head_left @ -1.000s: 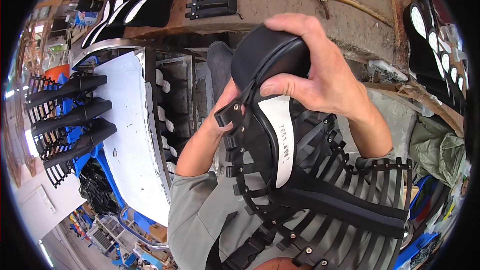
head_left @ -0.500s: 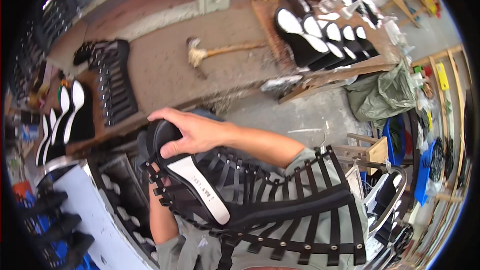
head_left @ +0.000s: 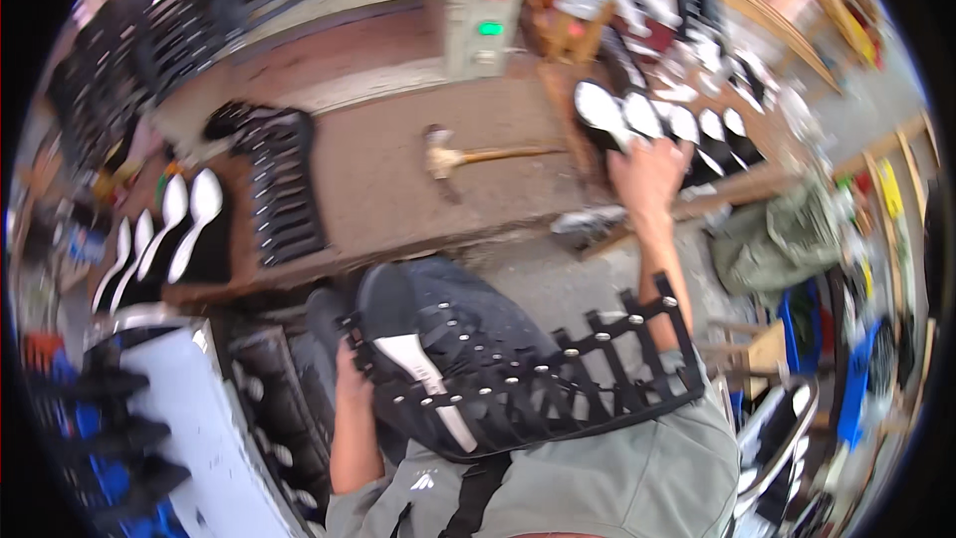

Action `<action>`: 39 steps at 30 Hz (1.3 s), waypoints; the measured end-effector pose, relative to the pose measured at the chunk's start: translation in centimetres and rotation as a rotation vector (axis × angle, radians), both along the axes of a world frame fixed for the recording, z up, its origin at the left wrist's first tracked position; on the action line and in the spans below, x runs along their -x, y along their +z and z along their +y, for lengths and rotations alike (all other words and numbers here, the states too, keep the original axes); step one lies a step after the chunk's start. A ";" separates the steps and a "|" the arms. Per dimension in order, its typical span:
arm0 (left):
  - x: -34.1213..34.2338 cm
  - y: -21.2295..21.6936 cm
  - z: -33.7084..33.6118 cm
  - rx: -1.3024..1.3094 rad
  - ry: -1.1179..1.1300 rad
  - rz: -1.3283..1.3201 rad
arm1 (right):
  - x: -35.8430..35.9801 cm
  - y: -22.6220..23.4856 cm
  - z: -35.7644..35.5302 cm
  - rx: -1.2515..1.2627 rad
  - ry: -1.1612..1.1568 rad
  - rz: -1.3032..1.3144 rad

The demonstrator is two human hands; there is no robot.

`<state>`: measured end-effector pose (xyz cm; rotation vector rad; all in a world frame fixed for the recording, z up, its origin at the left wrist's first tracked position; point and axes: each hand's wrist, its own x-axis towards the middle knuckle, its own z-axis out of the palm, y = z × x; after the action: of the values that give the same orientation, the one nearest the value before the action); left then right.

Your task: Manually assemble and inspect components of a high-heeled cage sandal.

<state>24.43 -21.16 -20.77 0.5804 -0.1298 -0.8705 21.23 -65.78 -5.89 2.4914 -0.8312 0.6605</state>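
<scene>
A tall black strappy boot (head_left: 518, 379) with a white insole lies across my lap, toe pointing to the upper left. My left hand (head_left: 351, 379) grips its left side, near the toe end. My right hand (head_left: 649, 174) is stretched out to the workbench at the right, its fingers at a row of black shoes with white insoles (head_left: 667, 125). The picture is blurred, so whether that hand grasps one of them is unclear.
A hammer (head_left: 468, 156) lies on the brown workbench (head_left: 388, 179). More black strappy uppers (head_left: 279, 194) and white-lined shoes (head_left: 164, 229) sit at the left. A white rack (head_left: 199, 428) with black shoe lasts stands lower left; a green bag (head_left: 777, 239) lies at right.
My right hand has let go of the boot's toe and reached up right to the shoes on the bench. The boot has settled onto my lap, held only by my left hand. My head turned.
</scene>
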 end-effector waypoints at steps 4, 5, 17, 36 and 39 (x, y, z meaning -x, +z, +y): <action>0.5 -2.3 3.7 -0.091 0.213 0.068 | -0.4 -1.3 -1.8 -0.241 -0.035 -0.051; 0.7 -2.4 3.8 -0.153 0.244 0.081 | -0.4 -1.3 -1.6 -0.241 -0.018 -0.030; 1.1 -4.1 5.3 -0.257 0.443 0.133 | -1.4 0.2 3.6 -0.278 0.108 -0.036; 4.4 -9.0 10.9 -0.128 0.791 0.333 | -42.8 0.2 13.1 -0.474 0.991 0.389; 3.2 -8.5 10.9 -0.100 0.760 0.328 | -44.0 -1.5 11.4 -0.508 1.027 0.270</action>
<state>21.22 -10.25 -29.29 0.5146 0.4151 -0.2200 65.19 -54.41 -7.41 3.3038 0.5303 0.3937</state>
